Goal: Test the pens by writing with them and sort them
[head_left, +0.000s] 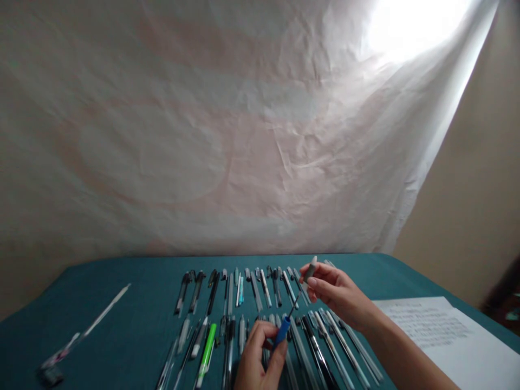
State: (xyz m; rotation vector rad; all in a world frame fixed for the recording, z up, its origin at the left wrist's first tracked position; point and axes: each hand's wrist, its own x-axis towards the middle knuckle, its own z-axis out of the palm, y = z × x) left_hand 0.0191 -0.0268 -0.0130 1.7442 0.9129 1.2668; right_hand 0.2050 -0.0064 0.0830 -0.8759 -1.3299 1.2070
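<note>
My left hand [260, 360], low in the middle of the head view, is closed around a blue pen barrel [281, 332]. A thin dark rod [294, 303], which looks like a refill, sticks up out of the barrel's top end. My right hand [335, 292] pinches a short grey pen piece [310, 270] with a pale tip, held above and to the right of the rod, apart from the blue barrel. Under both hands lie two rows of pens and pen parts, among them a bright green pen [206, 355] and a black pen [319, 352].
A dark green cloth [117, 346] covers the table. Written paper sheets [430, 330] lie at the right. At the left is a long pale strip [108, 309] with a dark end, blurred. A wrinkled white sheet [227, 135] hangs behind the table.
</note>
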